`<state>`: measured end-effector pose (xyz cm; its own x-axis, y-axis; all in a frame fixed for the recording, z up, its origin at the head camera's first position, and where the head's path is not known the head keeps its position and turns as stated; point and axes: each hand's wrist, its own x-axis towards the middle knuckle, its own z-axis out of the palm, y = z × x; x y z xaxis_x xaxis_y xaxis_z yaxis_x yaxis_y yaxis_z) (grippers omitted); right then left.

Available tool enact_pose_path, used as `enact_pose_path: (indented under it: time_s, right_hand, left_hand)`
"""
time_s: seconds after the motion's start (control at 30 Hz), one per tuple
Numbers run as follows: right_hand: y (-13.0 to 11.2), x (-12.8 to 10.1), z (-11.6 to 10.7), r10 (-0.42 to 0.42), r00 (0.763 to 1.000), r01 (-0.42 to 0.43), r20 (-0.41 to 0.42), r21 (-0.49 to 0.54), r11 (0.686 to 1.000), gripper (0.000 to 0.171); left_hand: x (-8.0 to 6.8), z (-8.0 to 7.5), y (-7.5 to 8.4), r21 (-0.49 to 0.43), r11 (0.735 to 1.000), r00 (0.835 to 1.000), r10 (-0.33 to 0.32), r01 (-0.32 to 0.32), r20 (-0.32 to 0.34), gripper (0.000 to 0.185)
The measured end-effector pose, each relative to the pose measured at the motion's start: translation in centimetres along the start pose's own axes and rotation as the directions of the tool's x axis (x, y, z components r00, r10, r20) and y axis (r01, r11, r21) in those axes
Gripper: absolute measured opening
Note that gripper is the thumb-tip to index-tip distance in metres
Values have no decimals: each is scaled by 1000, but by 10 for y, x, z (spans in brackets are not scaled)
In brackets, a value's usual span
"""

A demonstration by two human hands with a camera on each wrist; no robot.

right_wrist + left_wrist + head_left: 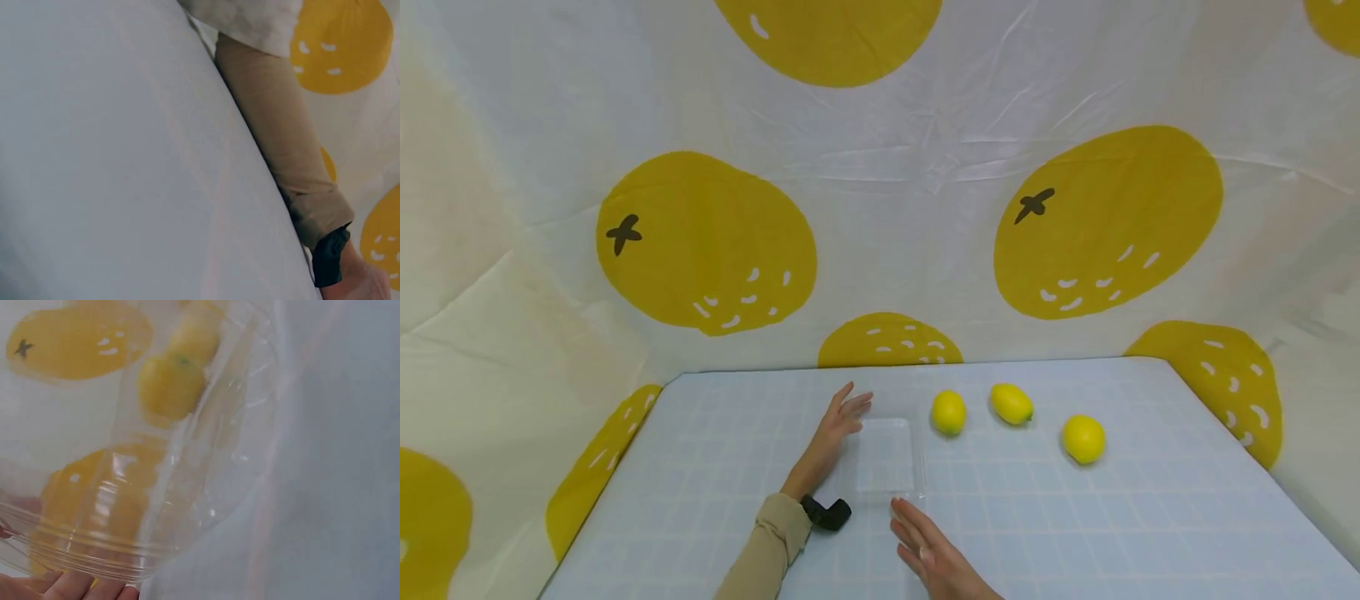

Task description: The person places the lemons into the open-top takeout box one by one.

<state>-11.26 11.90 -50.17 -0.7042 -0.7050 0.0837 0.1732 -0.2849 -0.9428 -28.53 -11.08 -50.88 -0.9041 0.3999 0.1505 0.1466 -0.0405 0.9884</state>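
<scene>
Left hand [838, 429] is lying at the left edge of the clear tray [886, 467], fingers straight and spread, touching the tray's left rim; not gripping anything as far as the head view shows. Tan sleeve [771, 546] is covering the forearm, with a black wrist strap [826, 512] lying just left of the tray's near corner. In the left wrist view the tray [206, 456] is filling most of the frame, transparent and ribbed, with fingertips [69, 587] pressing at its lower edge; a lemon [170, 384] is showing through the plastic.

The tray is sitting flat on the table [1150, 517], a pale blue checked cloth, near the middle and towards the front, between the two hands.

Right hand [928, 546] is resting on the table just in front of the tray's near right corner, fingers straight and relaxed, tips right at the rim; touching or not, cannot tell. It is holding nothing. The right wrist view is showing only cloth [125, 156], the sleeve [281, 137] and the strap [329, 256].

Three lemons are lying in a loose row right of the tray: first lemon [948, 412] just beside the tray's far right corner, second lemon [1011, 403] near it, third lemon [1083, 438] further right and apart.

A white backdrop [880, 167] with big yellow fruit prints is hanging behind and at the sides.
</scene>
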Motion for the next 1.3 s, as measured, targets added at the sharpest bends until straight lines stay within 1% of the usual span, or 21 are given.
enact_pose_path:
  time_s: [0.1, 0.17, 0.23, 0.27, 0.33, 0.43, 0.5, 0.57, 0.7, 0.77, 0.83, 0.9, 0.93, 1.0, 1.1, 1.13, 1.17, 1.2, 1.3]
  right_hand:
    - [1, 1, -1, -29, 1000, 29, 10, -6, 1000, 75]
    - [2, 1, -1, -43, 999, 43, -22, -2, 999, 71]
    - [3, 1, -1, -48, 994, 48, -98, -3, 999, 64]
    - [3, 0, -1, -55, 988, 54, -146, -11, 998, 62]
    - [3, 0, -1, -75, 963, 66, -257, -46, 997, 57]
    - [5, 0, -1, -100, 913, 58, -394, -118, 991, 50]
    - [6, 1, -2, -114, 890, 52, -442, -151, 987, 48]
    - [8, 1, -3, -128, 880, 56, -458, -167, 984, 46]
    - [10, 2, -3, -132, 884, 69, -449, -154, 986, 46]
    - [10, 2, -3, -115, 888, 63, -446, -129, 990, 47]
    - [9, 2, -3, -86, 893, 47, -442, -100, 994, 49]
    - [8, 2, -2, -62, 901, 32, -430, -78, 996, 51]
    - [8, 3, -3, -54, 906, 27, -419, -71, 997, 52]
    - [7, 3, -5, -53, 923, 31, -381, -64, 997, 53]
    - [6, 3, -7, -54, 940, 39, -338, -51, 998, 55]
    - [5, 4, -8, -55, 944, 42, -327, -47, 998, 55]
    - [5, 4, -9, -57, 947, 45, -316, -46, 998, 55]
    - [4, 5, -9, -55, 949, 44, -312, -42, 998, 56]
    - [4, 7, -10, -63, 955, 53, -290, -45, 998, 55]
  left_hand:
    - [0, 1, 0, -18, 1000, 1000, 17, -17, -5, 68]
    - [0, 2, -1, -17, 1000, 1000, 17, -17, -12, 69]
    - [1, 3, -2, -1, 1000, 1000, 6, -6, -20, 69]
    - [1, 3, -2, 7, 1000, 1000, 1, -1, -26, 69]
    - [1, 5, -1, 23, 1000, 999, -7, 8, -39, 68]
    - [0, 7, 0, 47, 999, 998, -1, 4, -57, 68]
    - [-1, 8, 0, 60, 998, 997, 1, 3, -71, 68]
    - [-2, 9, 0, 74, 997, 997, 4, 2, -78, 69]
    - [-3, 11, 0, 113, 994, 997, -5, 15, -83, 70]
    - [-3, 12, -1, 142, 990, 997, -6, 17, -81, 70]
    - [-3, 12, -1, 154, 988, 997, 13, -1, -75, 69]
    - [-3, 12, -2, 160, 987, 997, 25, -13, -71, 67]
    - [-4, 13, 2, 160, 987, 998, 22, -11, -65, 66]
    - [-5, 12, 2, 165, 986, 998, 26, -16, -62, 63]
    - [-4, 11, 2, 178, 984, 998, 3, 8, -61, 60]
    - [-4, 11, 2, 178, 984, 998, -1, 12, -60, 59]
    - [-2, 11, -2, 181, 983, 998, 1, 10, -62, 59]
    - [-2, 10, -1, 176, 984, 998, -3, 14, -59, 59]
    - [-2, 10, 0, 168, 986, 999, 12, -4, -46, 59]
